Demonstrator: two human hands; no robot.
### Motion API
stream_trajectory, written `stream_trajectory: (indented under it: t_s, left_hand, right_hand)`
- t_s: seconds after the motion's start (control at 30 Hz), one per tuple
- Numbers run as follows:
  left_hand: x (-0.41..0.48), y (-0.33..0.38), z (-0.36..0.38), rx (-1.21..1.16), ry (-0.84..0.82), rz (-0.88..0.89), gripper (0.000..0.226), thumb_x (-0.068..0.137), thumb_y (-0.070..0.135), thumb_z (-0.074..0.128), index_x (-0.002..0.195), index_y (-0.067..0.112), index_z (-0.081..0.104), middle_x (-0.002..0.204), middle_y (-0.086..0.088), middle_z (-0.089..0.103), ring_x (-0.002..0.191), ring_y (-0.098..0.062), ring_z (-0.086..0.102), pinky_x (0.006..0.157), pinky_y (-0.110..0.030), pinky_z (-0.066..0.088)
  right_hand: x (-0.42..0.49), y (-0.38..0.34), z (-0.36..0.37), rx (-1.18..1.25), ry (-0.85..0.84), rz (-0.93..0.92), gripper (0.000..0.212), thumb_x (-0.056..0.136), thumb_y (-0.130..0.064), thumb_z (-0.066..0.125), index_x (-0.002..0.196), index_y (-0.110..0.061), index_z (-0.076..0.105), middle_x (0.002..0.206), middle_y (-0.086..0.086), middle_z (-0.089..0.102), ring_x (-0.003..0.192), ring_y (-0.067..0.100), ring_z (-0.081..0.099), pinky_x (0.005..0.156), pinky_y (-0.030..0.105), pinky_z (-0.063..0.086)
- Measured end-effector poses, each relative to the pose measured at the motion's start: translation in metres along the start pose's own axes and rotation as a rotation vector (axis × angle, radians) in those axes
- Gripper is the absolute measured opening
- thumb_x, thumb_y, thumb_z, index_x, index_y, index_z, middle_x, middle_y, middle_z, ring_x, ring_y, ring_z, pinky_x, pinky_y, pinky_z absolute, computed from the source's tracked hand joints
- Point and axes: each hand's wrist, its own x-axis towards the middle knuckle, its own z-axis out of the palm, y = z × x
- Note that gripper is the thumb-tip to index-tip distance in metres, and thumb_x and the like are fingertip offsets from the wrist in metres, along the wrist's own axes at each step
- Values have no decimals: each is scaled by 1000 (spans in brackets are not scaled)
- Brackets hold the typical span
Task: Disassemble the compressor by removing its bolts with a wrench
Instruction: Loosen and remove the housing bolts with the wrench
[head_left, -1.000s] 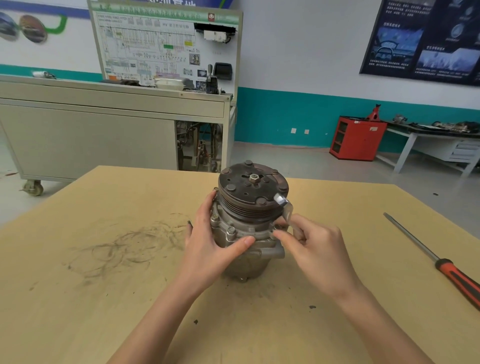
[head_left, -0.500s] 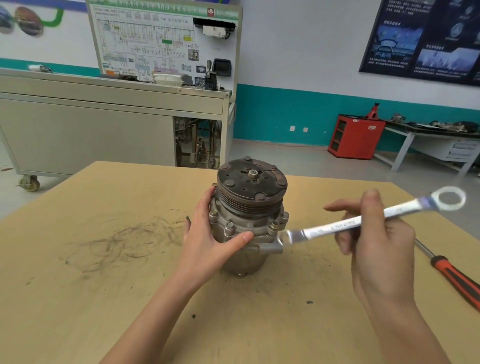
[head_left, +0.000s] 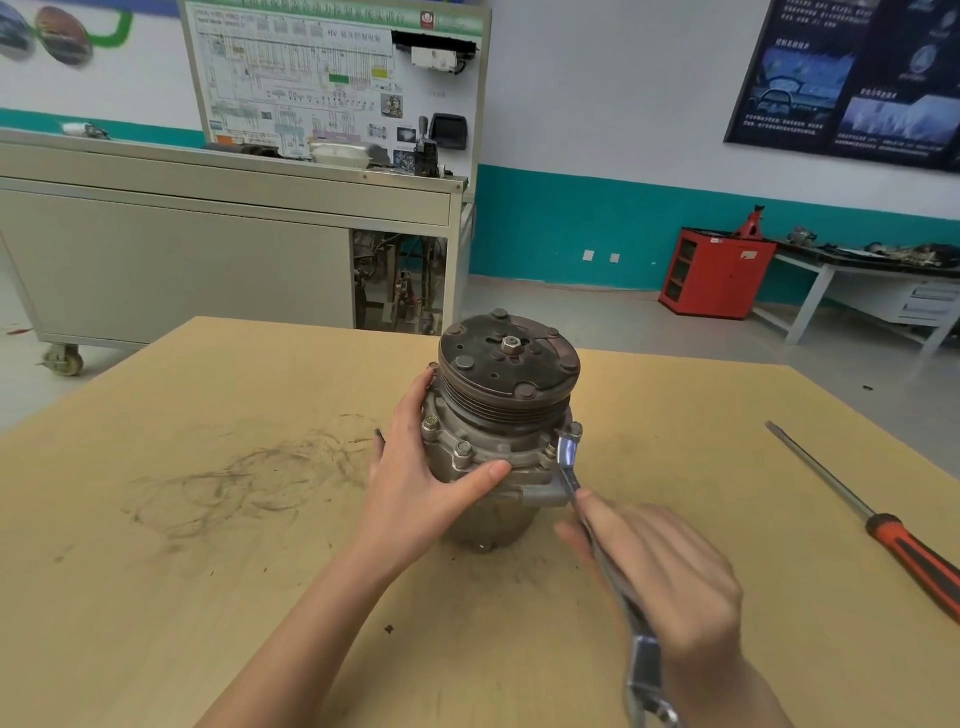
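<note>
A grey metal compressor (head_left: 498, 421) stands upright on the wooden table (head_left: 208, 519), its rusty pulley face up. Several bolts (head_left: 461, 449) ring its flange. My left hand (head_left: 421, 467) wraps the compressor's left side, thumb across the front. My right hand (head_left: 660, 577) grips a silver wrench (head_left: 602, 561). The wrench's open end sits on a flange bolt at the compressor's right side, and its handle runs down toward me past my wrist.
A red-handled screwdriver (head_left: 883, 525) lies on the table at the right. Dark scuff marks (head_left: 249, 478) cover the table's left half. Behind the table stand a wheeled grey cabinet (head_left: 182, 249) with a display board, a red cabinet (head_left: 717, 273) and a bench.
My right hand swung the wrench from pointing out to the right down toward me, its head staying at the compressor's right-side bolt. My left hand kept its hold on the compressor.
</note>
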Motion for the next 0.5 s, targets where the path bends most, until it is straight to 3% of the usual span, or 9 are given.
stream_trajectory:
  t_s: [0.17,0.5]
  left_hand:
    - [0,-1,0,3,8,8,91,55,73,65,130,63,14,144,23,36,138,-5,35,117,-52,23]
    - [1,-3,2,1,7,1,96,56,72,67,136,57,16,147,19,37,136,-6,38,115,-51,27]
  right_hand:
    - [-7,-4,5,-144,-68,-120,30,91,-16,59,79,9,72,64,11,64,57,24,61,61,30,48]
    - [-9,-2,16,-201,-177,-322,29,92,-13,58,76,7,72,57,10,58,48,26,53,48,34,47]
